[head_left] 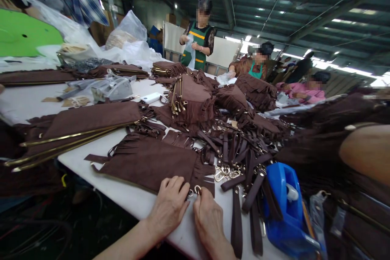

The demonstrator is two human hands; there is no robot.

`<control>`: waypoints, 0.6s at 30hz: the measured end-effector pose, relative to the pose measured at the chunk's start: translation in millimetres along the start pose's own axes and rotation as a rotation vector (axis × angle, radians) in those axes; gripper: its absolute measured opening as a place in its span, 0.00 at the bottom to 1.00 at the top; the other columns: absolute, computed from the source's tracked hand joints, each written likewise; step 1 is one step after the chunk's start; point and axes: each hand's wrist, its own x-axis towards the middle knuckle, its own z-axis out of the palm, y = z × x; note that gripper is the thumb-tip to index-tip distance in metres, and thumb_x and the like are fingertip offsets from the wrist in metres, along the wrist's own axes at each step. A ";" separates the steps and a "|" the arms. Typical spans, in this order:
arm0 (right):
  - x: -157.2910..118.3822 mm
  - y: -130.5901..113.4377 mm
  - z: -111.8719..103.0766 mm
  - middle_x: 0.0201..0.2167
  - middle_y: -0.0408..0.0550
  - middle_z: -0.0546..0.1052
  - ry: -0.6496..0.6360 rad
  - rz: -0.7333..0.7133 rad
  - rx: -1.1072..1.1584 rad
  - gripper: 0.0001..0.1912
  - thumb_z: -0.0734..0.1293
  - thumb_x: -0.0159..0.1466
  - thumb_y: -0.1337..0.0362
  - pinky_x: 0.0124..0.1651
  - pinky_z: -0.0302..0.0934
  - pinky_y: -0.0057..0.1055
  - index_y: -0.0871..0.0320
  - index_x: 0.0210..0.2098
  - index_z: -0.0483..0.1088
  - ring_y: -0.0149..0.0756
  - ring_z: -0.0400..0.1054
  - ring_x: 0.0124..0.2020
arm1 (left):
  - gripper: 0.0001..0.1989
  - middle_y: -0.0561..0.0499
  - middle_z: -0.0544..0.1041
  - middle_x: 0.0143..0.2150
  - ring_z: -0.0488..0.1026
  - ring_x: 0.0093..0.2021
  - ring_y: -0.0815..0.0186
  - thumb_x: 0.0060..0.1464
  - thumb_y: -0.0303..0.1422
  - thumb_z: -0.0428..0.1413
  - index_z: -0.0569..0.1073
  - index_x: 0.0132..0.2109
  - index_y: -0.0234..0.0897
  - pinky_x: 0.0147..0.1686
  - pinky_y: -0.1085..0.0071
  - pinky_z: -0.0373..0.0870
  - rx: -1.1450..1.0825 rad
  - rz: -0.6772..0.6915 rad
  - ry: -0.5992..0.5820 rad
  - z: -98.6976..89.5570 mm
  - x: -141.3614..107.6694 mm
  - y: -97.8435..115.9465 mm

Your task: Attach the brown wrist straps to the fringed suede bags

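**Both hands pinch a small ring at the corner of a fringed suede pouch**

Where the brown fringed pouch (149,162) lies flat on the white counter (128,199), its near corner sits right under the fingertips — the left hand (169,207) rests on the pouch's edge with fingers curled down, and the right hand (209,221), just beside it, nips a small metal ring (197,189) between thumb and forefinger. Both are closed narrow around that ring and the tab it hangs from.

The pouch looks soft and limp, a light thing that would fold and drag if lifted by one corner; its fringe hangs loose and would likely catch. The zip edge and the ring tab seem the firmest places to take hold. The ring is small, hard and probably slippery, so a fingertip pinch suits it.

To the right of the hands lies a heap of brown wrist straps (243,158) with gold clasps, and nearer still a blue tape dispenser (286,207). Beyond the hands are stacked more pouches (189,101). Across the counter other people (199,32) work on their own pieces.
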 end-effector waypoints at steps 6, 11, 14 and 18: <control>8.0 6.6 8.2 0.26 0.47 0.73 0.197 -0.103 -0.145 0.08 0.54 0.59 0.72 0.26 0.56 0.27 0.59 0.35 0.63 0.36 0.70 0.25 | 0.07 0.46 0.70 0.30 0.64 0.31 0.58 0.51 0.21 0.46 0.69 0.33 0.31 0.30 0.63 0.61 0.135 0.182 0.054 16.2 13.8 0.6; 22.7 -2.4 16.6 0.24 0.48 0.71 0.283 -0.196 -0.165 0.08 0.53 0.59 0.73 0.24 0.58 0.28 0.58 0.32 0.61 0.38 0.69 0.24 | 0.09 0.51 0.68 0.26 0.63 0.29 0.62 0.53 0.23 0.46 0.65 0.28 0.37 0.30 0.66 0.59 0.050 0.094 0.103 15.3 20.9 -8.8; 26.5 -3.6 9.0 0.22 0.46 0.70 0.388 -0.268 -0.172 0.08 0.54 0.57 0.74 0.22 0.58 0.28 0.58 0.32 0.61 0.36 0.68 0.21 | 0.11 0.53 0.68 0.25 0.63 0.27 0.64 0.54 0.23 0.44 0.66 0.28 0.38 0.30 0.68 0.58 -0.023 0.073 0.196 22.4 20.4 -12.9; 37.3 34.4 -79.6 0.23 0.41 0.71 0.493 -0.357 -0.211 0.04 0.60 0.60 0.66 0.22 0.57 0.24 0.58 0.35 0.64 0.29 0.66 0.20 | 0.11 0.55 0.70 0.24 0.66 0.25 0.68 0.55 0.27 0.45 0.69 0.29 0.40 0.28 0.72 0.60 -0.069 0.146 0.307 43.7 21.2 -27.1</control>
